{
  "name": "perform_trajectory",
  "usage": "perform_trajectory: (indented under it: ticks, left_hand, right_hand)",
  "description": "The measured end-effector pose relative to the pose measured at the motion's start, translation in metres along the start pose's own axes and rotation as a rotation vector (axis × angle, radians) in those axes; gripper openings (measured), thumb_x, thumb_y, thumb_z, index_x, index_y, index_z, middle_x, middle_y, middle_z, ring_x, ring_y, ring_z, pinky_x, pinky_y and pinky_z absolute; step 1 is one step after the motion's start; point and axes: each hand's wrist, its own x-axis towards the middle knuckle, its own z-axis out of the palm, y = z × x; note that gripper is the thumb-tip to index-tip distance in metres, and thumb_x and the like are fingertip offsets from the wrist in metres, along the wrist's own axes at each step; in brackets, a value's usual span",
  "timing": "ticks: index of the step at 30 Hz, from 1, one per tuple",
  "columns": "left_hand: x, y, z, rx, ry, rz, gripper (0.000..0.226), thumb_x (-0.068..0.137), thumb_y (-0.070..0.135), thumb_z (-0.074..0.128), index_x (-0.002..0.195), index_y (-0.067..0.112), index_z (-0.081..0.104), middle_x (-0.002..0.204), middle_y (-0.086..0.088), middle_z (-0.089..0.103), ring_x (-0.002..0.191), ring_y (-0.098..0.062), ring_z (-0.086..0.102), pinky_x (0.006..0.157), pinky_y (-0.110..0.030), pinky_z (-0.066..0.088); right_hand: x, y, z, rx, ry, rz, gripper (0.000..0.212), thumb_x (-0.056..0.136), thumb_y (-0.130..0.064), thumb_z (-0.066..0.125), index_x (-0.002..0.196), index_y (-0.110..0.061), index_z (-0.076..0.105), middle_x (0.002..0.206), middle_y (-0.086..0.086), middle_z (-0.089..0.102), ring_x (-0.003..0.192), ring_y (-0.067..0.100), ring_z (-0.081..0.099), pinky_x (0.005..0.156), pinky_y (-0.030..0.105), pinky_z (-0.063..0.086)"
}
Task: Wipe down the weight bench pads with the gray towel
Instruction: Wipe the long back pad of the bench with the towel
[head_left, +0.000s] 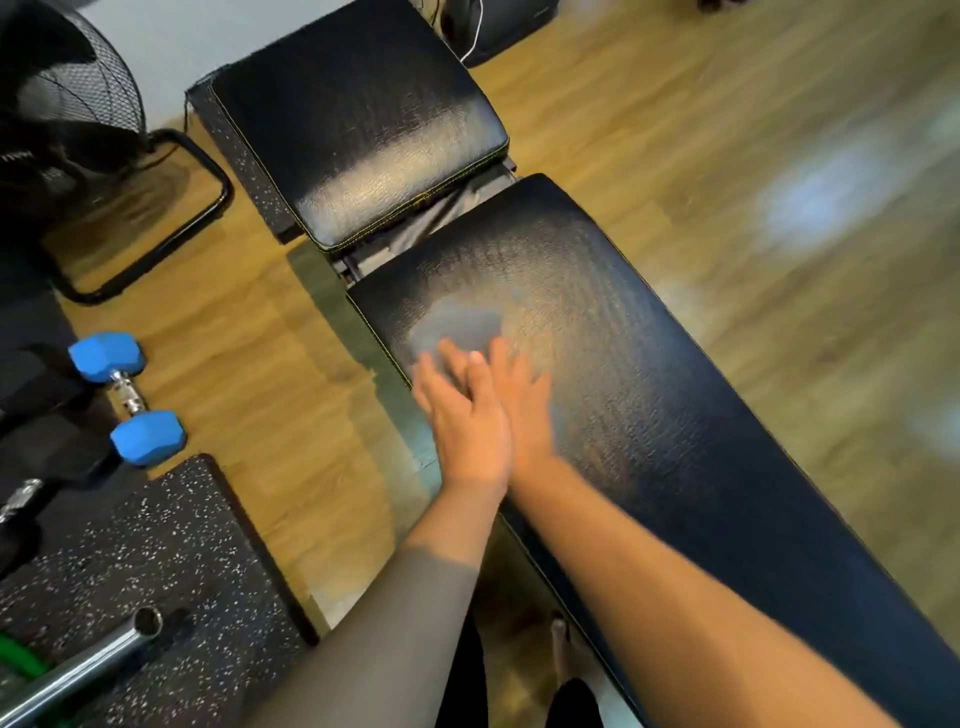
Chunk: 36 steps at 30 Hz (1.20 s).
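The black weight bench runs from top centre to bottom right, with a square seat pad (358, 140) and a long back pad (675, 415). A gray towel (457, 325) lies blurred on the back pad near its upper left end. My left hand (462, 415) and my right hand (519, 400) lie side by side, fingers straight, pressing flat on the towel's near part. The whole frame is motion-blurred, so the towel's edges under the fingers are unclear.
A blue dumbbell (127, 397) lies on the wooden floor at left. A black fan (67, 104) with a tube base stands at top left. A speckled rubber mat (156, 561) and a metal bar (88, 670) sit at bottom left.
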Motion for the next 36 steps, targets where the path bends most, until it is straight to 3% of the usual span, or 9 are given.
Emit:
perform_trajectory:
  ticks: [3,6,9,11,14,19,22,27,36]
  left_hand:
    - [-0.025,-0.011,-0.002,-0.014,0.167,-0.103,0.065,0.101,0.035,0.048,0.154,0.010,0.019,0.158,-0.015,0.024,0.145,-0.024,0.027,0.108,-0.023,0.020]
    - [-0.050,-0.030,0.003,0.045,0.059,-0.018,0.063,0.102,0.031,0.048,0.154,0.010,0.020,0.161,-0.013,0.022,0.149,-0.022,0.020,0.114,-0.021,0.012]
    - [-0.072,-0.038,0.021,0.093,-0.040,0.015,0.063,0.103,0.036,0.043,0.156,0.014,0.016,0.164,-0.007,0.017,0.151,-0.019,0.017,0.118,-0.027,0.012]
    - [-0.087,-0.035,0.034,0.104,-0.101,0.042,0.063,0.103,0.040,0.040,0.157,0.019,0.015,0.165,-0.002,0.016,0.151,-0.016,0.017,0.115,-0.024,0.013]
    - [-0.103,-0.031,0.052,0.098,-0.148,0.051,0.062,0.103,0.044,0.038,0.157,0.020,0.017,0.165,0.000,0.018,0.150,-0.015,0.019,0.116,-0.024,0.014]
    - [-0.110,-0.034,0.065,0.038,-0.049,-0.069,0.063,0.103,0.037,0.043,0.155,0.010,0.021,0.161,-0.015,0.027,0.147,-0.026,0.029,0.115,-0.027,0.019]
    - [-0.107,-0.042,0.051,0.066,0.086,-0.145,0.065,0.103,0.034,0.044,0.156,0.006,0.019,0.163,-0.017,0.018,0.150,-0.028,0.022,0.114,-0.023,0.014]
    - [-0.104,-0.054,0.042,0.132,0.028,-0.086,0.066,0.103,0.034,0.043,0.157,0.007,0.014,0.165,-0.013,0.016,0.153,-0.022,0.013,0.121,-0.028,0.008]
    - [-0.143,-0.049,0.081,0.190,-0.251,0.090,0.062,0.105,0.041,0.035,0.158,0.016,0.016,0.166,-0.001,0.016,0.153,-0.014,0.011,0.123,-0.029,0.007]
  right_hand:
    - [-0.032,0.006,0.003,0.001,-0.064,-0.206,0.044,0.092,-0.045,0.031,0.134,-0.038,0.041,0.109,0.009,0.052,0.087,0.033,0.056,0.063,0.042,0.044]
    - [-0.031,0.060,-0.011,0.002,-0.053,-0.263,0.055,0.089,-0.050,0.042,0.143,-0.040,0.037,0.121,0.013,0.050,0.093,0.036,0.054,0.070,0.045,0.046]
    - [-0.022,0.135,-0.023,0.023,-0.071,0.017,0.071,0.084,-0.047,0.064,0.146,-0.040,0.030,0.132,0.015,0.040,0.109,0.039,0.049,0.083,0.050,0.046]
    - [-0.027,0.172,-0.030,0.090,-0.030,0.240,0.070,0.086,-0.043,0.064,0.146,-0.039,0.028,0.135,0.017,0.036,0.113,0.042,0.047,0.086,0.055,0.046]
    - [-0.054,0.176,-0.024,0.042,0.003,0.331,0.073,0.085,-0.044,0.064,0.146,-0.038,0.027,0.135,0.019,0.037,0.110,0.042,0.047,0.084,0.055,0.046]
    - [-0.130,0.105,0.014,-0.020,-0.019,0.067,0.049,0.089,-0.031,0.056,0.138,-0.029,0.052,0.117,0.013,0.053,0.085,0.033,0.052,0.065,0.043,0.044]
    - [-0.155,0.080,0.024,0.021,-0.074,0.000,0.051,0.080,-0.028,0.038,0.119,-0.021,0.069,0.114,0.009,0.042,0.079,0.028,0.046,0.062,0.041,0.045]
    - [-0.144,0.123,0.007,-0.004,-0.036,-0.216,0.074,0.074,-0.049,0.066,0.142,-0.034,0.039,0.120,0.015,0.052,0.085,0.035,0.053,0.067,0.046,0.046]
    - [-0.133,0.192,-0.012,0.048,0.001,0.366,0.072,0.085,-0.045,0.064,0.149,-0.034,0.030,0.136,0.018,0.039,0.104,0.039,0.048,0.079,0.051,0.046]
